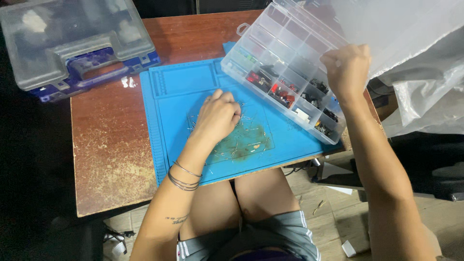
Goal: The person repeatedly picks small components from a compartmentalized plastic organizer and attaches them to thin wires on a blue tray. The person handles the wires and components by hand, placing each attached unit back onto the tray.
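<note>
My left hand (218, 115) rests knuckles-up on a blue silicone work mat (181, 82), fingers curled over a scatter of thin metal pins and wire bits (241, 140); what it pinches, if anything, is hidden. My right hand (346, 68) is raised at the right and grips the lifted clear lid (386, 29) of a clear plastic compartment organiser (282, 72). The organiser sits tilted on the mat's right side, with small red, black and white electronic parts in its compartments.
The mat lies on a worn brown wooden table (104, 145). A grey and blue carrying case (72, 43) stands at the table's far left corner. Clear plastic bags (425, 96) hang at the right. My bare legs and the wooden floor show below the table edge.
</note>
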